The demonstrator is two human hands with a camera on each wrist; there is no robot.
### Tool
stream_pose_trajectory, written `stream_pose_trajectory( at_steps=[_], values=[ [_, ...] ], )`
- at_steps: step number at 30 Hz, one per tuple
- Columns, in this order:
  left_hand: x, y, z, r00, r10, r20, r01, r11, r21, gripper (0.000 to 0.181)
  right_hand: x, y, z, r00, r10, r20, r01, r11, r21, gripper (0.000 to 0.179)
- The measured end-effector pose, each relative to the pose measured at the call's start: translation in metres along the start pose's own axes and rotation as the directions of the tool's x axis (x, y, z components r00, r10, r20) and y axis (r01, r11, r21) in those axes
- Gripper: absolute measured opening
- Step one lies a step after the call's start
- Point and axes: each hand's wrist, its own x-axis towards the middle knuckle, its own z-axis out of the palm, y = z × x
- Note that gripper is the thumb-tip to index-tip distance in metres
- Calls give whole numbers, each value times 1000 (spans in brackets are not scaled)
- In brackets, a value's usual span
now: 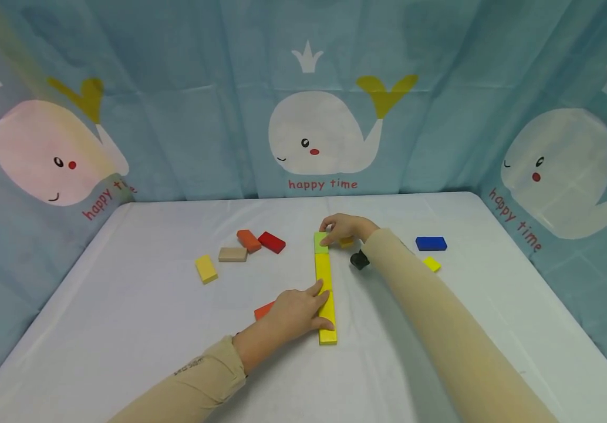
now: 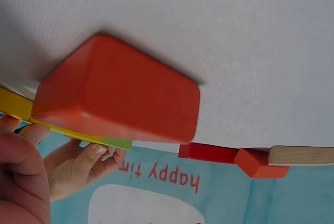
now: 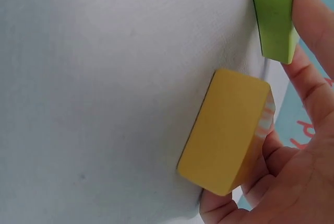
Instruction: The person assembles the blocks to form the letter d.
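Observation:
Two yellow blocks (image 1: pixel 323 270) lie end to end on the white table, with a light green block (image 1: pixel 320 242) at the far end of their row. My left hand (image 1: pixel 295 311) rests its spread fingers and thumb on the yellow blocks, near where they join. At the far end, my right hand (image 1: pixel 347 226) pinches the green block (image 3: pixel 276 20) between thumb and fingers. Beneath the right palm lies an orange-yellow block (image 3: pixel 227 130), mostly hidden in the head view. An orange-red block (image 2: pixel 120 88) lies beside the left hand, partly covered by it from above.
Left of the row lie a yellow block (image 1: pixel 206 269), a plain wooden one (image 1: pixel 232 254), an orange one (image 1: pixel 249 241) and a red one (image 1: pixel 272 242). To the right are a blue block (image 1: pixel 431 243), a yellow piece (image 1: pixel 432 264) and a small black object (image 1: pixel 358 259) by the right sleeve.

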Motion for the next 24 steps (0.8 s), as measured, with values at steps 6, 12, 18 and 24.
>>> stream_pose_trajectory(
  at_steps=[6,12,18,24],
  values=[
    [-1,1,1,1000,1,-12,-1,1000,-11,72,0,-5,3,1000,26,6,-26,1000,4,33],
    [-1,1,2,999,10,-35,-10,1000,-6,71,-4,-9,6,1000,9,-21,-10,999,-34,36],
    [-1,0,1,999,18,-37,-18,1000,-4,71,-23,-3,1,995,-58,-84,56,998,-32,54],
    [-1,0,2,999,20,-34,-21,1000,-23,71,-55,29,-25,974,-142,-176,156,986,67,49]
  ],
)
